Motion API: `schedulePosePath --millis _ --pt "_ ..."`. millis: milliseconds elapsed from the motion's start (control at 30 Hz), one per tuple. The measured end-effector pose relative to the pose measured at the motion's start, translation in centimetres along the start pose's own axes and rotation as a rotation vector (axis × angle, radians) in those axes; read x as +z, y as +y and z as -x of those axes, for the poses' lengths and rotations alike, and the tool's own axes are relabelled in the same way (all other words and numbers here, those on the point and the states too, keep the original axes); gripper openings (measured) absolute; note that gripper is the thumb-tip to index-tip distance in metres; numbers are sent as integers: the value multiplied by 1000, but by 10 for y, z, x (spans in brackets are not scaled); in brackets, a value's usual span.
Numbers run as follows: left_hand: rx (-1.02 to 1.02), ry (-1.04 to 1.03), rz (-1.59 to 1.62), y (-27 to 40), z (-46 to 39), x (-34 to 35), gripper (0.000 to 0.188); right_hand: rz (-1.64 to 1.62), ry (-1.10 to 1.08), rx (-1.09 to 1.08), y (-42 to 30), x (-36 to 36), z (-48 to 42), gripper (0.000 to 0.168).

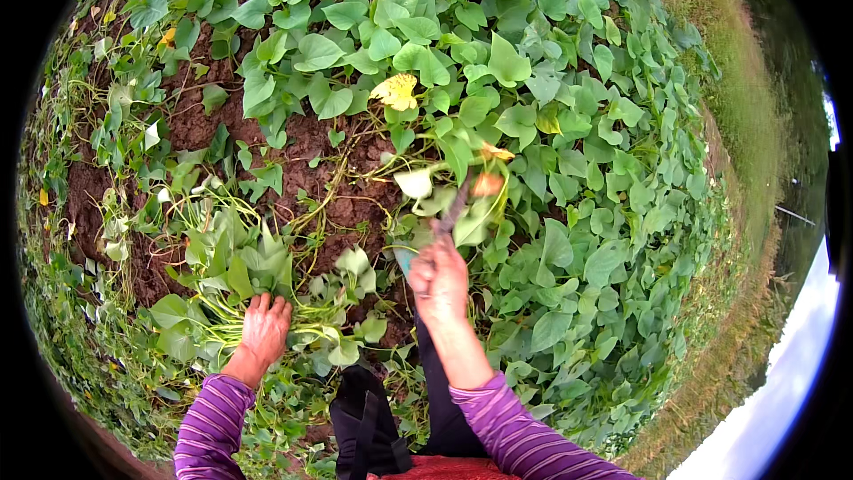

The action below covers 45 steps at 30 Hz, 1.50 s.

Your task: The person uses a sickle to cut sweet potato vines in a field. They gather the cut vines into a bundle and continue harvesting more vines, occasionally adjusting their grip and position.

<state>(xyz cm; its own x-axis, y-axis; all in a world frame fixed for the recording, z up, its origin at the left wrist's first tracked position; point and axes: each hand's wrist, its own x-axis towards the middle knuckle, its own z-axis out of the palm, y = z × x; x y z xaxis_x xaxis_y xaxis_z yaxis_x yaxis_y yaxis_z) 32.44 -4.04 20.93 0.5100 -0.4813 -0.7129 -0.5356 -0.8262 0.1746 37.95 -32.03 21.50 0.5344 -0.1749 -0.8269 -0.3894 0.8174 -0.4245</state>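
Observation:
My left hand (266,325) rests on a bunch of cut-looking leafy vines (230,280), its fingers over the pale green stems; the fingertips are partly lost among them. To the right and further forward, my right hand (440,277) is closed around the handle of a blade, probably a knife or sickle (456,207), which is blurred. The blade points forward against vines with heart-shaped leaves. A yellow leaf (396,91) lies in the foliage ahead of it, and a blurred orange-brown leaf (487,185) is beside the blade.
Dense green vines (586,227) cover the ground ahead and to the right. Reddish-brown soil (293,147) shows between sparser vines on the left. My dark-clad legs (436,387) are below my hands. A grassy strip (746,113) runs along the far right.

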Motion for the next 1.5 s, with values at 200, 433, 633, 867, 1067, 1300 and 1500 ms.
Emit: schedulePosePath --millis 200,433,633,867,1067,1300,1500 --pt "6 260 26 11 -39 -4 29 1391 -316 -307 29 23 -2 36" --pt "74 346 -23 17 -88 -20 35 665 -105 15 11 -62 33 50" --pt "66 377 -104 17 -141 -46 34 682 -114 139 12 -57 -24 38" --pt "-21 267 -105 -18 -212 -47 61 1471 -455 -74 -9 -64 -34 31" --pt "67 120 -169 -18 -218 -29 29 1373 -422 340 -31 -60 -16 32" --pt "295 79 -210 3 -92 -9 19 1178 -256 567 -38 -110 92 34" --pt "-249 68 117 -31 82 43 32 389 194 392 -31 -137 25 26"
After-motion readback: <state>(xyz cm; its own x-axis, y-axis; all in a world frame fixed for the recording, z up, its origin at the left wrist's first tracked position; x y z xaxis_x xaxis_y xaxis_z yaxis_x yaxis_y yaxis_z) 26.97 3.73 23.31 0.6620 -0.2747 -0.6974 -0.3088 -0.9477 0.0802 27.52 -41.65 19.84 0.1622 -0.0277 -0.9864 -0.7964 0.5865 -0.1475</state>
